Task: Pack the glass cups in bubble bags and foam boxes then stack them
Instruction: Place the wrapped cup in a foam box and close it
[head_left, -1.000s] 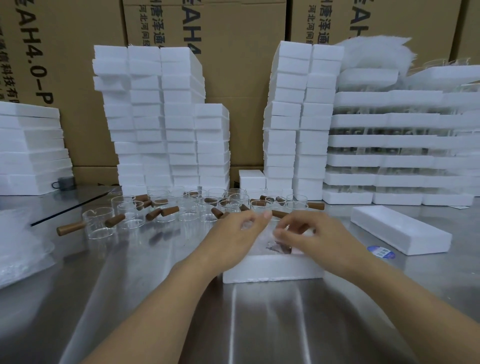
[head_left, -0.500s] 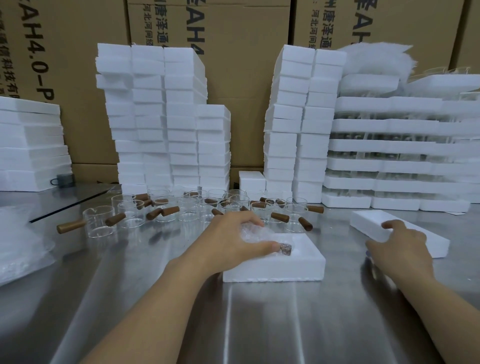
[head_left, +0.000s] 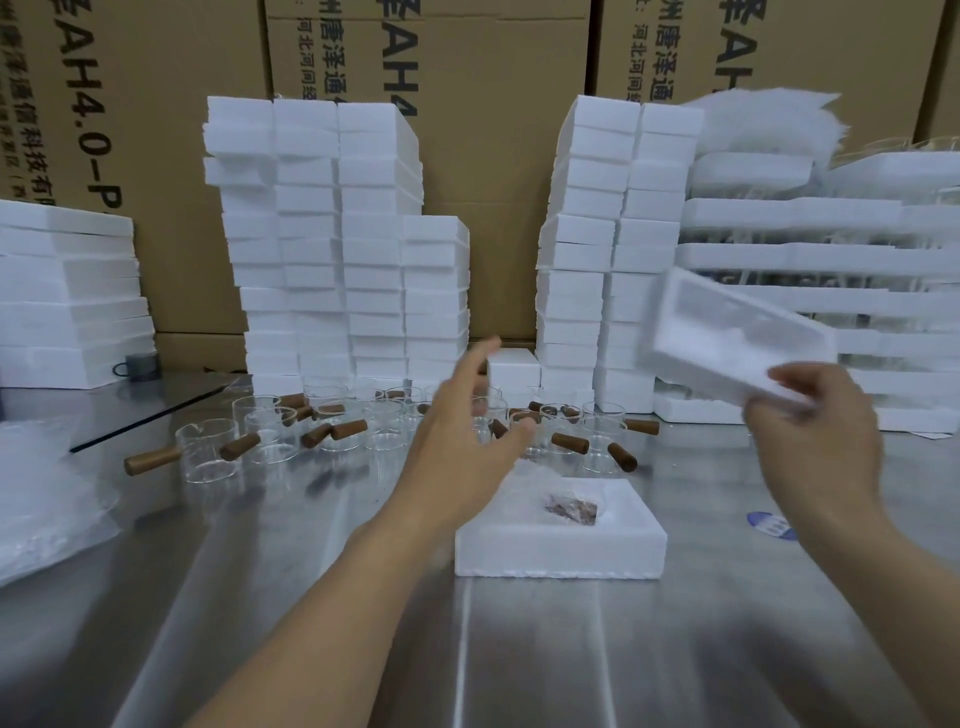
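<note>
Two changes against half a second ago. For the left hand (head_left: 467, 447): now up off the bagged cup (head_left: 569, 506), fingers (head_left: 480, 358) spread wide, holding nothing. In the middle: leaves that cup lying in the open foam base (head_left: 558, 551) on the counter (head_left: 519, 649). For the right hand (head_left: 815, 447): no longer reaching, grips the foam lid (head_left: 727, 338) by its edge, raised and tilted. Looks ready for closing the box next

Warehouse packing station, wall of large brown printed cardboard cartons (head_left: 493, 156) behind, tall stacks of white rectangular foam boxes (head_left: 311, 234), clear glass cups with brown wooden handles (head_left: 208, 452), grey stainless-steel worktable (head_left: 571, 649).
</note>
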